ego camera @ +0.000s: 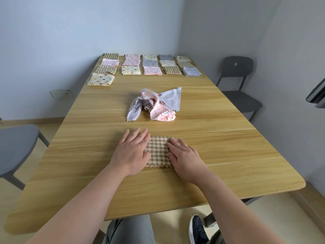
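A folded beige checked cloth [158, 152] lies flat on the wooden table [228, 147] near its front edge. My left hand [131, 152] presses flat on the cloth's left side, fingers straight and partly on the bare wood. My right hand [184, 157] lies flat on the cloth's right side, fingers straight. Beyond them, at mid-table, sits a loose crumpled pile of cloths [156, 104], grey ones and a pink flowered one.
Several folded cloths [151, 65] lie in rows at the table's far end, with a dotted cream one [100, 79] nearest on the left. Grey chairs stand at the left [15, 147] and at the right [237, 85]. Walls close in behind and on the right.
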A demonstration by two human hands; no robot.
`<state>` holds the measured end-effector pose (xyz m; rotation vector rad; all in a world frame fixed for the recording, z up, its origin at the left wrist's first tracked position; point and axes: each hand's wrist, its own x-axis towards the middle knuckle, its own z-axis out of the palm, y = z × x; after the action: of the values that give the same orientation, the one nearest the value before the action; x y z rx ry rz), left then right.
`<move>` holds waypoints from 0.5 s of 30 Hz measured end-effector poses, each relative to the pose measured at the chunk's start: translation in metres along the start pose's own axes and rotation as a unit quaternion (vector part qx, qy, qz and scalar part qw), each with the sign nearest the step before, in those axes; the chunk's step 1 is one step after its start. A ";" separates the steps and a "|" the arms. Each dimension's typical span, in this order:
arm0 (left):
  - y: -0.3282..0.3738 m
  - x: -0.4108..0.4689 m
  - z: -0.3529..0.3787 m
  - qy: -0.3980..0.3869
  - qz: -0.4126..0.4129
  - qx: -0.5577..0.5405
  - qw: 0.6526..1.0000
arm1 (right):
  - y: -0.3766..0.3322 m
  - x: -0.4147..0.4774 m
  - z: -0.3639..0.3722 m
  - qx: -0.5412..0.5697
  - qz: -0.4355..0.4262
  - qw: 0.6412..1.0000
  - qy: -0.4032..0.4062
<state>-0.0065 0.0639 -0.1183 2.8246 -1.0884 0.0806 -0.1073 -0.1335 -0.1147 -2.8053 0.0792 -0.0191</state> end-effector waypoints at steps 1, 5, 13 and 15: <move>0.000 0.000 0.000 0.017 0.015 0.001 1.000 | 0.000 -0.001 -0.002 0.010 0.002 1.000 0.015; 0.002 0.000 0.005 0.016 0.108 0.003 0.994 | 0.003 -0.008 -0.002 0.052 0.019 0.993 0.108; 0.011 0.005 0.000 -0.053 0.066 -0.057 0.995 | 0.007 -0.017 -0.007 0.091 0.028 0.984 0.149; 0.017 0.007 -0.004 -0.022 0.039 -0.099 0.994 | 0.010 -0.019 -0.008 0.099 0.048 0.980 0.166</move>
<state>-0.0126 0.0471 -0.1119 2.6190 -1.1477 -0.0787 -0.1266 -0.1442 -0.1101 -2.5682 0.2757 -0.4476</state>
